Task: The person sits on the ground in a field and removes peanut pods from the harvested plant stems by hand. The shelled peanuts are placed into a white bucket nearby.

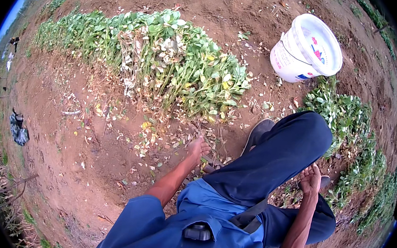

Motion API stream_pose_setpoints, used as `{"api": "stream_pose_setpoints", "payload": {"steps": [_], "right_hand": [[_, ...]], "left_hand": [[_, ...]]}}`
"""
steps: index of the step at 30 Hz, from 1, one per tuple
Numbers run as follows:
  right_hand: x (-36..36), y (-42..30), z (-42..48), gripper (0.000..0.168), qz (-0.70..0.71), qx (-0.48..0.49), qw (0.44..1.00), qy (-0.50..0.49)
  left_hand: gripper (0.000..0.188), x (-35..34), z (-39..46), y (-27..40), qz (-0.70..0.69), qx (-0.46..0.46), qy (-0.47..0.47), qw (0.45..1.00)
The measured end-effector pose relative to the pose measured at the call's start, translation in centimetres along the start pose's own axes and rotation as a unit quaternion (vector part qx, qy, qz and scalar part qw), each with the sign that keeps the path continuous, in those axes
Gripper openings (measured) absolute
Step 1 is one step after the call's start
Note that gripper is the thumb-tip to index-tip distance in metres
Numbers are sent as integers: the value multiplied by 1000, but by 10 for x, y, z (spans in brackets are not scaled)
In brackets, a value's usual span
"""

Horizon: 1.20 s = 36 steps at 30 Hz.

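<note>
My left hand [199, 147] is over the littered soil just in front of the long pile of cut leafy plants [175, 65], palm partly up and fingers loosely curled. Whether a thin stem lies between its fingertips is too small to tell. My right hand [310, 178] is beside my bent knee in dark trousers, palm up, with its fingers curled; nothing plainly shows in it. A second heap of green plants [351, 119] lies to the right of that knee. Beyond the knee is a white plastic bucket [278, 60] with a wire handle, tilted in view.
Dry leaves and stems are scattered over the brown soil [109, 173]. A dark shoe [258, 132] rests between the knee and the plant pile. At the far left lies a crumpled dark bag or cloth [19, 131]. Bare twigs [19, 186] stick out at the lower left.
</note>
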State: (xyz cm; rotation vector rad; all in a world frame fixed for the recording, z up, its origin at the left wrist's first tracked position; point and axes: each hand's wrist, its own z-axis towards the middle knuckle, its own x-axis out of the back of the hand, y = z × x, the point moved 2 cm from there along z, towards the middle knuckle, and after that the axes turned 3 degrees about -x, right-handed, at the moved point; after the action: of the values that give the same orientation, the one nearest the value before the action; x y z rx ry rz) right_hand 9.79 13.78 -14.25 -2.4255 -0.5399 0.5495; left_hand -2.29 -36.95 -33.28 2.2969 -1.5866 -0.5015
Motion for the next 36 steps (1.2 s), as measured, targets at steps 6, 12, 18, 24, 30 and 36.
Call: {"api": "stream_pose_setpoints", "payload": {"steps": [6,12,18,24,30,36], "right_hand": [[-2,-11,-15,20,-7,26,999,17],[-4,-35,-37,25,-19,62,998,1],[-30,-70,-23,24,-35,99,993,-50],[-111,-86,-27,24,-127,166,975,-79],[-159,-120,-7,26,-270,246,928,-75],[-217,-170,56,31,-440,466,768,-16]], "left_hand": [[28,11,-13,2,82,-50,-26,995],[21,21,-8,7,108,-87,-32,990],[20,34,-6,3,138,-140,4,980],[24,40,-41,0,210,-145,8,967],[27,14,-50,18,303,-200,-33,931],[25,-97,-37,107,334,-333,-135,872]]}}
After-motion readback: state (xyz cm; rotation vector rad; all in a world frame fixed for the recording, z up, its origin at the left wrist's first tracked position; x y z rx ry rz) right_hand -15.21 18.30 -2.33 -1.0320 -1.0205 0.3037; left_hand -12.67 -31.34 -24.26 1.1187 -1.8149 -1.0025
